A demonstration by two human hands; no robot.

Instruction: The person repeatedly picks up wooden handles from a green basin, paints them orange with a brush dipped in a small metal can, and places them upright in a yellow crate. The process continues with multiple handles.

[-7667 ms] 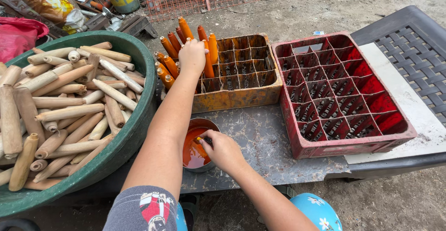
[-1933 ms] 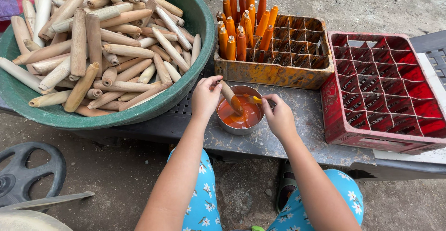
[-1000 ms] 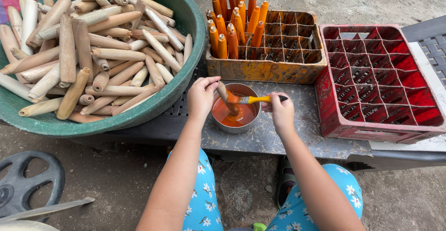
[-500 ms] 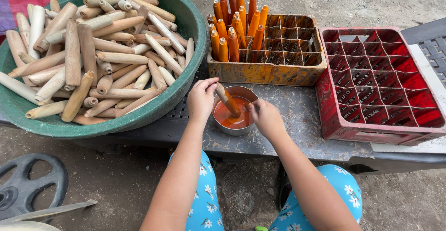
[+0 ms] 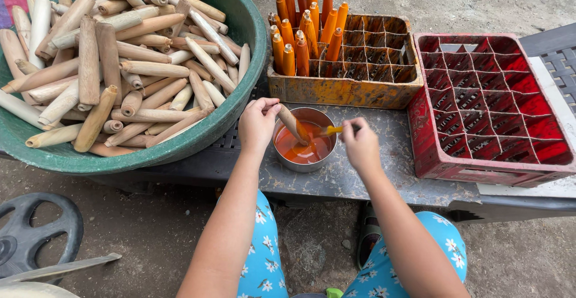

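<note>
head view: the upper left of the frame is filled by a large green basin (image 5: 237, 103), in which many bare, pale wooden sticks (image 5: 120, 70) are piled crosswise. a red plastic crate (image 5: 492, 109) with empty square compartments is seen at the right of the frame, set on a grey tabletop (image 5: 384, 172). just beside it, at the upper centre, an orange-stained crate (image 5: 360, 76) is placed; its left compartments are occupied by upright orange-coated sticks (image 5: 300, 34), while its right compartments are left unfilled. a black wheel-like object (image 5: 36, 238) is visible on the ground at the lower left.

at the centre of the frame, in front of the orange-stained crate, a small metal bowl (image 5: 321, 161) of orange liquid is positioned on the tabletop. a single stick (image 5: 293, 122) is held tilted over the bowl, with its lower end dipped in the liquid and partly coated. this stick is gripped at its upper end by the left hand (image 5: 259, 124), whose fingers are closed around it. a small brush with a yellow handle (image 5: 331, 130) is pinched by the closed fingers of the right hand (image 5: 362, 145), just right of the bowl; its tip is directed toward the stick over the liquid, and contact with the stick cannot be confirmed. blue floral trouser legs (image 5: 264, 256) are seen at the bottom of the frame.
</note>
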